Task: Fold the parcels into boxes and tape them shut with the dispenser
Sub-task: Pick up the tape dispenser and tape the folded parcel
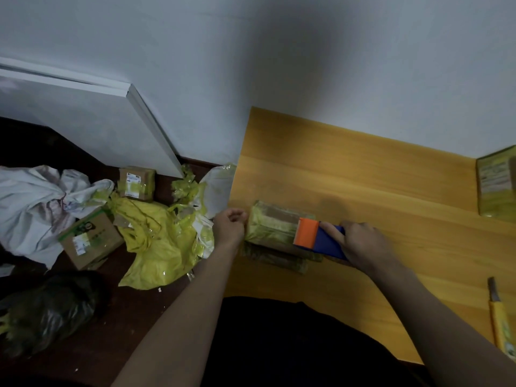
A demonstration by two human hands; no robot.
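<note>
A small cardboard parcel [275, 227], wrapped in yellow-green tape, is shown lying near the left edge of a wooden table [363, 174], directly between the two hands. The left hand [229, 226] is placed against the parcel's left end, its fingers curled inward; whether the tape end is pinched there cannot be told. The right hand [360, 243] is seen just right of the parcel, its fingers wrapped around the blue body of a tape dispenser [318, 237], whose orange toothed head is laid on the parcel's top face. A flat piece [276, 259] of similar material is partly covered by the parcel's near side.

A second taped parcel [495, 185] is seen at the table's far right edge, well apart from both hands; printing is carried on it but cannot be read. A yellow-handled knife [498, 314] lies at the near right. On the dark floor to the left, two labelled cartons [90, 241] [136, 183], yellow plastic wrapping [156, 241], a white sack [33, 208] and a black bag [47, 311] are shown; the label text is too small to be read.
</note>
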